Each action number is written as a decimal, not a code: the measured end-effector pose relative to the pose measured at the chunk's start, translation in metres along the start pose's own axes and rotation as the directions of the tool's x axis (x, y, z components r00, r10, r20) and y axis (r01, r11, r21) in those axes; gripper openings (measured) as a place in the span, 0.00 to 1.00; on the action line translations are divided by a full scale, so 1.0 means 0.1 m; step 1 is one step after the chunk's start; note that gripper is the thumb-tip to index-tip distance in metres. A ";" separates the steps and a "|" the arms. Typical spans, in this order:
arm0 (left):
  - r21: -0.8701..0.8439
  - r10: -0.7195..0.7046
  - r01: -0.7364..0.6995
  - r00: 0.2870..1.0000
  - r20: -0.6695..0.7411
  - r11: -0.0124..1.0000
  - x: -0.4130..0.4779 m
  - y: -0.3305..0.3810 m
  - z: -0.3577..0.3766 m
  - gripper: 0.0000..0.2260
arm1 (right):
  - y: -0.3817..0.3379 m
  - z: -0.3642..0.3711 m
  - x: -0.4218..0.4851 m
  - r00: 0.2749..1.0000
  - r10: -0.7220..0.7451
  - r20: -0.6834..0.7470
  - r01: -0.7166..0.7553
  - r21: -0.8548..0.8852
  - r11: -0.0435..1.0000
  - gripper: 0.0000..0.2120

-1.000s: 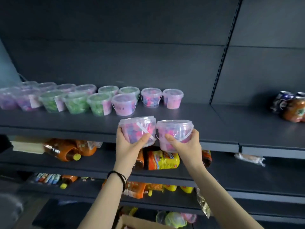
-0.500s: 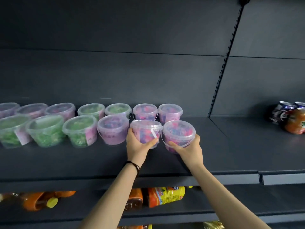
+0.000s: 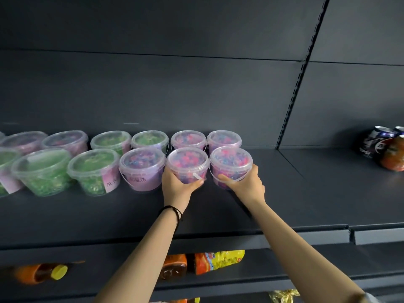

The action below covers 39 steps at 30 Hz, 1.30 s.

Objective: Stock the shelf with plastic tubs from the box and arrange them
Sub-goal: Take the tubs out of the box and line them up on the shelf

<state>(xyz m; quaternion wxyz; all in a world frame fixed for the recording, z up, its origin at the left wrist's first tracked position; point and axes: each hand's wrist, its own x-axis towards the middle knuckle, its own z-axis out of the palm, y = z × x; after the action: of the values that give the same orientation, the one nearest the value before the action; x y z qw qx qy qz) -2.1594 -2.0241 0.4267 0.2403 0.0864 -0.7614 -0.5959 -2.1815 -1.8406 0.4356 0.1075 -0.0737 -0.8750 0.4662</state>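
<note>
We should settle both level with the front row without bumping the purple tub (image 3: 142,169) (gaps are tight), our left hand (image 3: 178,186) curled round the left tub (image 3: 187,164), our right hand (image 3: 244,184) round the right tub (image 3: 230,162). Both are clear, lidded, full of pink-blue beads, at the row's right end on the shelf (image 3: 295,193)

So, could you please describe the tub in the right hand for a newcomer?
Find the dark shelf holding two rows of clear tubs. Follow the front row to its right end: that pink-and-blue tub, held by the right hand, is the last in line.
</note>
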 end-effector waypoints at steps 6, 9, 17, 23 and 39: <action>0.087 -0.042 0.043 0.999 -0.012 0.995 -0.33 0.08 -0.20 0.33 | 0.25 -0.31 -0.23 0.992 -0.092 0.089 0.085 0.085 0.993 0.42; 0.033 -0.038 0.041 0.997 -0.070 0.999 -0.78 0.20 -0.31 0.25 | 0.36 -0.57 -0.55 0.990 -0.143 -0.002 0.142 0.135 0.981 0.34; 0.063 0.033 -0.030 0.998 -0.052 0.998 -2.37 0.28 -0.26 0.14 | 1.00 -1.30 -1.60 0.976 -0.196 0.093 0.174 0.203 0.963 0.26; 0.280 -0.242 0.212 0.967 0.075 0.936 -3.51 -0.57 0.05 0.19 | 2.18 -1.34 -2.34 0.956 -0.004 0.294 -0.003 0.022 1.000 0.28; 0.613 -0.839 0.658 0.544 0.015 0.438 -5.44 -3.31 0.15 0.38 | 5.23 -0.19 -3.79 0.677 0.675 0.292 -0.579 -0.353 0.734 0.45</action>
<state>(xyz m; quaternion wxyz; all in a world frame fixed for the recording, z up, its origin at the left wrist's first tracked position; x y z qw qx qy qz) -1.7447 -1.8751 -0.0326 -0.2147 0.3858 -0.8012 -0.4039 -1.7955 -1.6219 -0.0340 -0.2514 -0.2860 -0.8458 0.3737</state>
